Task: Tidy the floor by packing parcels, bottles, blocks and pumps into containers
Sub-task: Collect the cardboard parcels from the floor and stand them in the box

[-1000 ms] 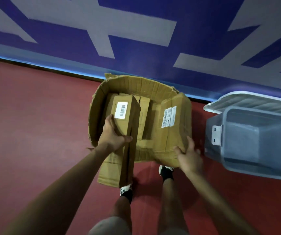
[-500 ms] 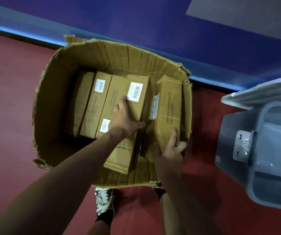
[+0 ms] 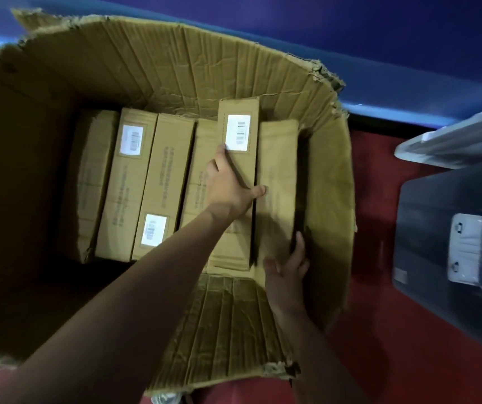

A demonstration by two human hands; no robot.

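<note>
Two hands, left hand (image 3: 228,186) gripping labelled parcel (image 3: 241,158), right hand (image 3: 287,272) holding plain parcel (image 3: 277,170)

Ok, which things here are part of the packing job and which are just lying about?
In use: cardboard box, labelled parcel gripped by the left hand, plain parcel held by the right hand, four parcels beside them.
Lying about: grey bin, its lid.

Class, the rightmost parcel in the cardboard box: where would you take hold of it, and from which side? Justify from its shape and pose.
Probably grip the rightmost parcel at its near end, from above on the right: a gap separates it from the box wall there, while the labelled parcel in the left hand blocks its left. The right hand pinches that end.
</note>
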